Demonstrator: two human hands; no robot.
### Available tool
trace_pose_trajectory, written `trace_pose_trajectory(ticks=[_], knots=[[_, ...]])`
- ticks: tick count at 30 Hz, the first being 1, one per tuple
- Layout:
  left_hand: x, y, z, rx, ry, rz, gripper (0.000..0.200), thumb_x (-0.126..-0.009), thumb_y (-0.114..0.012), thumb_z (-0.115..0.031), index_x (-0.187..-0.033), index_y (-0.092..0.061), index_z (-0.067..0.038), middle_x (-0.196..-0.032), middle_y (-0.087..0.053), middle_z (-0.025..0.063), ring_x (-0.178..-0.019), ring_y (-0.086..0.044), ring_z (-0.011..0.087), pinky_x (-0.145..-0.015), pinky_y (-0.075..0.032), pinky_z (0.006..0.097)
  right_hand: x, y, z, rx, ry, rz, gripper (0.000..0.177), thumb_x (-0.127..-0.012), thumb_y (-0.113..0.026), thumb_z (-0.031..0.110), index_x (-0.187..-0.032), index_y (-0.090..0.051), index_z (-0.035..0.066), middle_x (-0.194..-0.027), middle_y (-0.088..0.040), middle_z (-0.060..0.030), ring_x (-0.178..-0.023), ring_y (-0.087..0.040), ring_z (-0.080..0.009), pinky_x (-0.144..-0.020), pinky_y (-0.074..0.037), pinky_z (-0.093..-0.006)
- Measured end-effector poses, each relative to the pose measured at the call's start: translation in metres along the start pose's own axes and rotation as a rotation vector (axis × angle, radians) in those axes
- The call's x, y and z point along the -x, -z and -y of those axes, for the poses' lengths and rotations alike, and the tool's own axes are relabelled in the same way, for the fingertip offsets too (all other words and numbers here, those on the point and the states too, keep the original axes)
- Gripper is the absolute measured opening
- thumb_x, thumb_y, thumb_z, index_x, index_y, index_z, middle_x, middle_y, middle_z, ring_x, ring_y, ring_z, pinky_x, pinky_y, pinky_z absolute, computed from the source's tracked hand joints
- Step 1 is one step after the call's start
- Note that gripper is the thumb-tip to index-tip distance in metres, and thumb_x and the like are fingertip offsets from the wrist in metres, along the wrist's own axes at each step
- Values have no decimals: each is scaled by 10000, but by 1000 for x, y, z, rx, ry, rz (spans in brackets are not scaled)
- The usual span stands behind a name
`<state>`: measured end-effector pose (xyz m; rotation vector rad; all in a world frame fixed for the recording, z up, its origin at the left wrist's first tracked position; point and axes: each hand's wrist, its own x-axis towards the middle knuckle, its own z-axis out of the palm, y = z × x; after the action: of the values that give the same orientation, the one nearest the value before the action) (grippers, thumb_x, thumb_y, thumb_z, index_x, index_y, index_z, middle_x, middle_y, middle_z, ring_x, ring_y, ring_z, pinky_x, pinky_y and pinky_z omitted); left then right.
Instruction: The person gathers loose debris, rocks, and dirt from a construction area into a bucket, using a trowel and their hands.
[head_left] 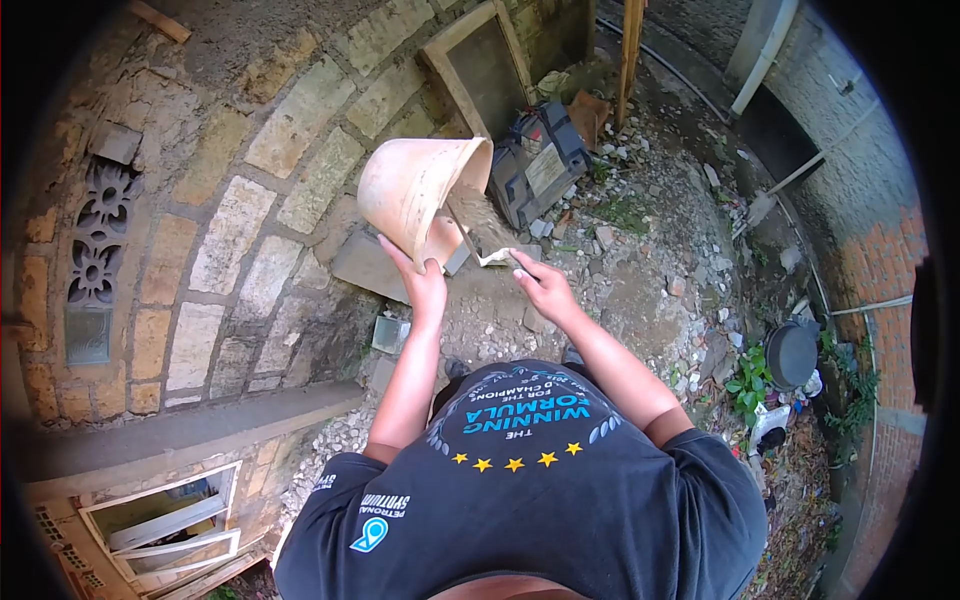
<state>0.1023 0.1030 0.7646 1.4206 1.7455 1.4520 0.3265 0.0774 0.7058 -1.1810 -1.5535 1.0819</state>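
Note:
A pale, dirt-stained bucket is tipped on its side in front of me, its mouth facing right. My left hand is closed on the bucket's near rim. Grey, wet-looking mortar shows at the mouth. My right hand grips the handle of a trowel, whose blade is at the lower part of the bucket opening. The blade is partly hidden by the mortar and the rim.
A block wall runs along the left, with patterned vent blocks. A dark grey case and a wooden frame stand beyond the bucket. Rubble covers the ground. At right are a round black container and a brick wall.

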Motion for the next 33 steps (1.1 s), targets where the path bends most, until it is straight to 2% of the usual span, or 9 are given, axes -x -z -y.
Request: trace_pose_trajectory(ticks=[2,4,14,17,19,23,28,29,33], knots=[[0,-1,-13,-28,-36,2,889,-800,-432,69,-1542,58,66,-1608,-91,305,-1518,-96,375,-1226,-100,391,1,2,1,105,-124,112,390,-968,-628,199,-1354,-612,139,-1230,-674,-181,-1149,-653,-270,-978,-481,-330],[-4,-1,-17,-12,-35,3,891,-804,-435,71,-1543,61,63,-1610,-85,302,-1519,-91,371,-1226,-98,388,3,-5,-7,-106,140,-90,387,-968,-623,217,-1349,-615,154,-1205,-681,-185,-1125,-661,-293,-958,-493,-331],[-7,2,-10,29,-56,-16,884,-812,-436,64,-1545,59,60,-1607,-82,307,-1518,-84,379,-1223,-101,395,-1,-8,-10,13,-12,39,396,-971,-631,224,-1355,-607,129,-1203,-685,-177,-1108,-664,-282,-967,-484,-332],[-11,1,-5,-41,-59,-44,879,-829,-451,64,-1544,61,60,-1604,-89,311,-1517,-90,382,-1223,-102,403,-6,-10,-11,-165,158,-45,399,-968,-633,214,-1358,-605,137,-1212,-680,-180,-1119,-658,-289,-973,-481,-335],[-7,2,-11,-42,-79,-32,876,-837,-455,63,-1543,63,61,-1603,-94,311,-1516,-96,383,-1222,-105,404,-7,-9,-12,-30,-22,56,403,-966,-640,190,-1359,-602,111,-1228,-673,-178,-1141,-649,-268,-981,-475,-335],[-9,-1,-5,-82,-62,-53,863,-859,-459,67,-1541,69,62,-1597,-113,313,-1511,-123,383,-1220,-114,411,-6,-10,-10,-118,140,-52,406,-962,-645,186,-1360,-602,116,-1233,-670,-179,-1159,-642,-271,-991,-469,-330],[-5,-1,-14,4,-107,-14,854,-873,-468,67,-1539,66,66,-1589,-129,315,-1504,-145,385,-1217,-124,419,-2,-5,-4,-83,-49,20,403,-961,-647,190,-1356,-607,120,-1242,-670,-177,-1202,-624,-262,-1009,-456,-317],[-8,-2,-12,15,-114,-18,852,-875,-471,69,-1539,64,66,-1587,-133,315,-1502,-152,383,-1217,-127,421,-1,-14,-15,-160,69,-98,400,-958,-653,197,-1350,-614,127,-1197,-686,-167,-1131,-649,-239,-980,-468,-315],[-8,-6,-10,-90,-133,-57,851,-882,-480,67,-1539,61,66,-1592,-127,304,-1503,-152,376,-1217,-126,423,-10,-14,-9,-124,-35,-5,413,-960,-653,191,-1364,-602,123,-1144,-697,-153,-1072,-656,-219,-957,-472,-308]])
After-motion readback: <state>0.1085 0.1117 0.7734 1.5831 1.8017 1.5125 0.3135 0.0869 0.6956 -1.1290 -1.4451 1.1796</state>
